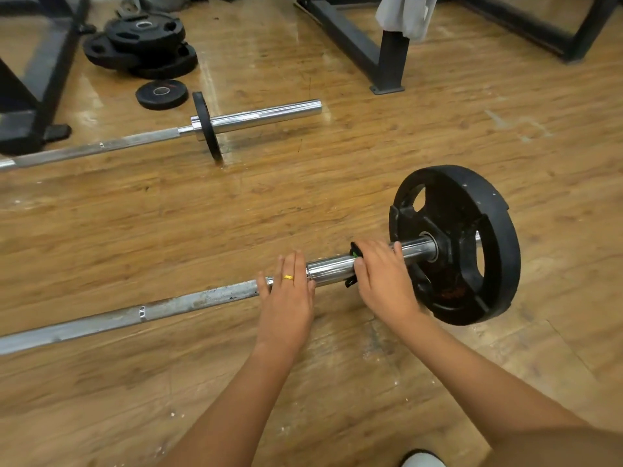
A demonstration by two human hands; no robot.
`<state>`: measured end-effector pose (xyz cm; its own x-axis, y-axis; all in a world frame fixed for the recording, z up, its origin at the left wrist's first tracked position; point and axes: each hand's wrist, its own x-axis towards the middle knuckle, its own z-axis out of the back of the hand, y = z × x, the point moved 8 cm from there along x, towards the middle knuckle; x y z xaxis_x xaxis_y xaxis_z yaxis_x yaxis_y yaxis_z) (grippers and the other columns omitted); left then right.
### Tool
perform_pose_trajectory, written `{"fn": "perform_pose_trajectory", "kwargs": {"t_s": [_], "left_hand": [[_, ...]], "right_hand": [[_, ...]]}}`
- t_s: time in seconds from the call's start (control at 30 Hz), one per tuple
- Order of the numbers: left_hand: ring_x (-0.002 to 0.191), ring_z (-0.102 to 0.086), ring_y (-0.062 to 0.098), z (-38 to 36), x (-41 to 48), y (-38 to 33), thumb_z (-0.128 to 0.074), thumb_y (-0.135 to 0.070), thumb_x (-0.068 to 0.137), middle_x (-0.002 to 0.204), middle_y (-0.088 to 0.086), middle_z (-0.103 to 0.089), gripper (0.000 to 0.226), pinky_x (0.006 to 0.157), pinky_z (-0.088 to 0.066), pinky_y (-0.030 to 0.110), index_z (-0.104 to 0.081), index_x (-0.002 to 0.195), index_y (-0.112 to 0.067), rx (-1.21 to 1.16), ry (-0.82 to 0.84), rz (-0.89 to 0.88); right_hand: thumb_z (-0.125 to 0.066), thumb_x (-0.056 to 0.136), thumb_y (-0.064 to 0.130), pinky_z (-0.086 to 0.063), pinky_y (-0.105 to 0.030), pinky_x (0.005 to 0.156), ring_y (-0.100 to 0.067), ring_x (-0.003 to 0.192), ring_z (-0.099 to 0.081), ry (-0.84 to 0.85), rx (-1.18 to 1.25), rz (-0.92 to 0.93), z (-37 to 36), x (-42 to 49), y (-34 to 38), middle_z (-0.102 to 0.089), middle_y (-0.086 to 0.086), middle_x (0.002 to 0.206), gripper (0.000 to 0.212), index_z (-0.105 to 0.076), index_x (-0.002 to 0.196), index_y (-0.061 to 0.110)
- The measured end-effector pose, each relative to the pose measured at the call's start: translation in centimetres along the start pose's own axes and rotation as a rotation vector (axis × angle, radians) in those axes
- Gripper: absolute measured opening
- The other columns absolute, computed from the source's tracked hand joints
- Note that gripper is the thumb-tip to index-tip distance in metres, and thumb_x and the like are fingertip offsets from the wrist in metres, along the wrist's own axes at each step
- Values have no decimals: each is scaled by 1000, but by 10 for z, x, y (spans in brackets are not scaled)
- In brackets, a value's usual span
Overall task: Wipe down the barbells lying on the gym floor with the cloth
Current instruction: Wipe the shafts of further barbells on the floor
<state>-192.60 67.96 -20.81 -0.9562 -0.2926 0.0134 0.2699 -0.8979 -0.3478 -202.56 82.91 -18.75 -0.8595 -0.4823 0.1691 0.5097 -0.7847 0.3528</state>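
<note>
The near barbell [188,303] lies across the wooden floor, with a large black plate [472,210] standing on its right sleeve. My left hand [286,305] rests flat over the bar where the shaft meets the chrome sleeve, fingers straight. My right hand [384,281] grips a black collar clamp with green marks [354,248] on the sleeve, just left of the plate. A second barbell [263,114] lies farther back with one thin plate [207,129] on it. A pale cloth [404,15] hangs on a rack post at the top right; neither hand holds it.
Stacked black plates [145,38] and a small loose plate [161,94] lie at the back left. A dark rack frame [391,62] stands behind, another frame [30,96] at the left edge. My shoe tip [423,460] shows at the bottom.
</note>
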Motion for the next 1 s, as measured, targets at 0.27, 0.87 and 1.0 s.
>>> {"fn": "perform_pose_trajectory", "kwargs": {"t_s": [0.27,0.87,1.0], "left_hand": [[150,-26,24,-8,-24,-3,-24,-29,105,161,4,-31,55,116,-27,60,-22,157,-10,-9,-105,-5],[155,-8,17,-21,-76,-15,-25,-38,106,168,1,-10,64,122,-11,56,-4,161,-15,39,-95,-46],[155,-8,15,-15,-81,-19,-21,-40,107,168,-1,-14,60,121,-8,52,-8,161,-16,-2,-78,-38]], "right_hand": [[-31,106,27,-14,-48,124,-13,129,-49,-29,-20,-58,6,-14,2,-62,4,129,39,-55,135,20],[-38,104,24,-10,-40,125,-14,112,-59,-64,-26,-135,18,-46,-11,-68,4,110,32,-66,119,19],[-37,104,25,-13,-41,125,-12,115,-57,-19,-33,-43,19,-53,-16,-67,5,113,33,-65,122,18]]}}
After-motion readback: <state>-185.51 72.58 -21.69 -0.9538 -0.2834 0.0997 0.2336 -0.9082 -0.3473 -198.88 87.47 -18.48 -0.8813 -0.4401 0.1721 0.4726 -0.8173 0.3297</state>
